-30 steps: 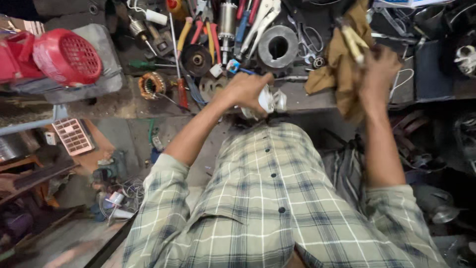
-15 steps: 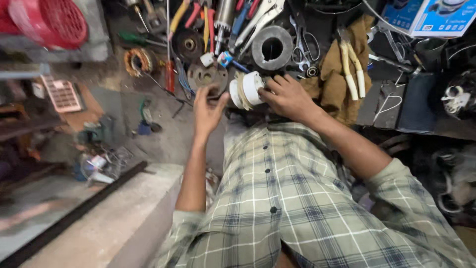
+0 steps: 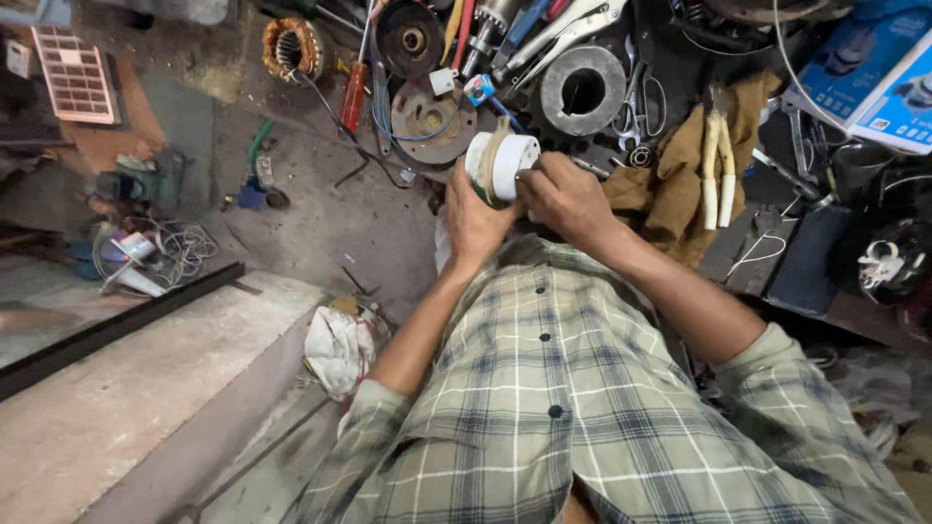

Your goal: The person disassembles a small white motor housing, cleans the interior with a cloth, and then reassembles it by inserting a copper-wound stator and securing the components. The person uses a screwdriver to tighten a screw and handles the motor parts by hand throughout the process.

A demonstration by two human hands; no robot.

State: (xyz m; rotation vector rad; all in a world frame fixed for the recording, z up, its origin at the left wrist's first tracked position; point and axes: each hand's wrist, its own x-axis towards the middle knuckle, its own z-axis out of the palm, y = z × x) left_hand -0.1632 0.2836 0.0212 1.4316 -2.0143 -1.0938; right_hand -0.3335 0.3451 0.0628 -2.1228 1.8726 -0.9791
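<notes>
While you look down past your plaid shirt [image 3: 602,427], both your hands meet just beyond your chest on one white round part [image 3: 502,165]. Your left hand [image 3: 476,218] cups it from below and from the near side, fingers wrapped against its body. Your right hand [image 3: 563,199] closes on its right side, fingertips pressed to the rim, so the two hands are together and clamped on the same piece. A tan strip runs across the part's white face; you cannot tell from here what it is.

Down by your left elbow a white rag [image 3: 335,349] lies bunched on the concrete floor [image 3: 330,213], beside a pale step [image 3: 146,388] edged by a dark bar [image 3: 116,325].

Just past your right hand a brown cloth [image 3: 680,184] lies crumpled, with a pair of pliers with pale handles [image 3: 716,170] resting on it. Beyond the white part sit a round brown plate with blue wire [image 3: 427,116] and a grey metal ring [image 3: 582,89]. A screwdriver with a red handle [image 3: 354,92] lies left of the plate, and a copper winding [image 3: 291,47] sits farther left, near the top edge. A blue box [image 3: 874,78] fills the far right corner.
</notes>
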